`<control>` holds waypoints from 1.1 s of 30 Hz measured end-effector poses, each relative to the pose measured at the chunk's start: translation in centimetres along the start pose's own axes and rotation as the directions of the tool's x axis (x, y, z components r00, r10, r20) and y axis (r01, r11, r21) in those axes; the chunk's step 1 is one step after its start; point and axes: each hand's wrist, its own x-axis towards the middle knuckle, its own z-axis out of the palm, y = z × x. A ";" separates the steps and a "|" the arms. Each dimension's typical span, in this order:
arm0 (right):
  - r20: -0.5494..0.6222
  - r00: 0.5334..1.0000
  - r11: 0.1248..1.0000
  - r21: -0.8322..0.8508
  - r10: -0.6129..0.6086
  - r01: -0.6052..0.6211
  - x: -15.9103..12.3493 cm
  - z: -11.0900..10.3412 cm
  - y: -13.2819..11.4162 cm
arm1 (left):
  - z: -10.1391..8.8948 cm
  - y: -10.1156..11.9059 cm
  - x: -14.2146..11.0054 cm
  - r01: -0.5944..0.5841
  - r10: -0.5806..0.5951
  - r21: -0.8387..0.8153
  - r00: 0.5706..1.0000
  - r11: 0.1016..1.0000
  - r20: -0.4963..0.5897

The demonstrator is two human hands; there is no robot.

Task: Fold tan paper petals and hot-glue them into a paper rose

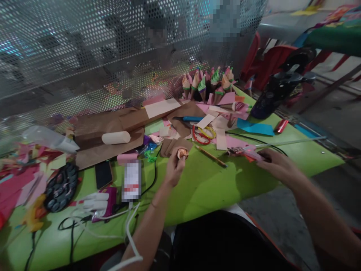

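Note:
My left hand (175,170) is closed on a small peach paper swirl (182,153), held upright above the table. Just behind it lie brown paper pieces (170,146). Off to the right, my right hand (272,162) has its fingers curled round the end of a pale pink tool (249,152) with a dark tip and a reddish spot; its exact kind is unclear. Between the hands a yellow pencil-like stick (211,156) rests on the green table (197,195). Red-and-yellow-handled scissors (201,134) lie behind that stick.
Several paper ice-cream cones (216,81) stand at the back. A blue cutter (193,119) and paper scraps lie mid-table. To the left are a bottle (47,137), a black phone (103,174), a yellow glue gun (34,216) and cables. A perforated metal panel (84,64) rises behind.

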 end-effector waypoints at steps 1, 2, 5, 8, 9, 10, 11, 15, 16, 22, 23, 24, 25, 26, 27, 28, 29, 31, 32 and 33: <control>0.019 0.999 0.990 0.138 -0.030 0.027 -0.1 0.0 -0.3 | 0.0 -0.1 0.0 -0.006 0.006 0.007 1.000 1.000 0.001; 0.029 0.997 0.960 0.276 -0.066 0.056 -0.2 0.1 -0.7 | 0.0 -0.2 0.0 -0.010 0.010 0.010 1.000 1.000 0.003; 0.040 0.988 0.823 0.558 -0.149 0.102 -1.1 0.6 -2.2 | 0.0 -0.4 0.1 -0.022 0.022 0.017 1.000 1.000 0.007; 0.135 0.974 0.736 0.675 -0.182 0.044 -1.9 1.4 -3.9 | 0.0 -0.6 0.1 -0.033 0.033 0.026 0.999 0.999 0.008; 0.173 0.965 0.713 0.701 -0.196 0.019 -2.0 1.7 -4.4 | 0.0 -0.7 0.2 -0.037 0.036 0.024 0.999 0.999 0.008; 0.207 0.954 0.691 0.722 -0.215 -0.001 -2.1 2.0 -4.9 | 0.0 -0.8 0.2 -0.039 0.039 0.020 0.999 0.999 0.009; 0.234 0.943 0.672 0.740 -0.238 -0.014 -2.2 2.2 -5.3 | 0.0 -0.9 0.2 -0.041 0.041 0.013 0.999 0.999 0.010; 0.321 0.907 0.661 0.748 -0.272 -0.066 -2.2 3.0 -6.5 | -0.1 -1.2 0.2 -0.055 0.055 -0.008 0.999 0.998 0.000; 0.338 0.904 0.674 0.735 -0.263 -0.079 -2.2 3.1 -6.8 | -0.1 -1.2 0.3 -0.058 0.058 -0.006 0.998 0.998 -0.003; 0.297 0.886 0.751 0.654 -0.357 0.084 -2.5 3.3 -9.0 | -0.2 -0.8 0.2 -0.083 0.083 0.065 0.997 0.994 -0.002; 0.292 0.879 0.762 0.637 -0.378 0.115 -2.6 3.3 -9.3 | -0.2 -0.7 0.2 -0.084 0.084 0.077 0.996 0.993 -0.002; 0.290 0.872 0.771 0.621 -0.393 0.141 -2.7 3.3 -9.7 | -0.2 -0.6 0.2 -0.081 0.081 0.085 0.997 0.993 0.001; 0.284 0.869 0.777 0.608 -0.406 0.165 -2.7 3.4 -9.9 | -0.3 -0.5 0.2 -0.077 0.077 0.088 0.997 0.993 0.004; 0.272 0.866 0.777 0.600 -0.420 0.188 -2.8 3.4 -10.1 | -0.3 -0.5 0.2 -0.074 0.074 0.087 0.997 0.993 0.007; 0.262 0.861 0.775 0.595 -0.436 0.211 -2.8 3.5 -10.3 | -0.3 -0.4 0.2 -0.072 0.072 0.084 0.997 0.994 0.010; 0.254 0.855 0.773 0.590 -0.452 0.234 -2.8 3.5 -10.4 | -0.3 -0.4 0.2 -0.070 0.069 0.084 0.998 0.994 0.010; 0.248 0.849 0.771 0.583 -0.467 0.254 -2.8 3.5 -10.5 | -0.3 -0.4 0.2 -0.069 0.069 0.087 0.998 0.994 0.008; 0.242 0.832 0.767 0.569 -0.500 0.296 -2.9 3.5 -10.6 | -0.3 -0.3 0.3 -0.065 0.065 0.098 0.998 0.993 0.005; 0.239 0.818 0.761 0.563 -0.524 0.323 -2.8 3.5 -10.7 | -0.3 -0.3 0.3 -0.063 0.063 0.102 0.998 0.993 0.004; 0.231 0.801 0.750 0.557 -0.552 0.356 -2.8 3.5 -10.7 | -0.3 -0.3 0.3 -0.064 0.063 0.101 0.998 0.993 0.004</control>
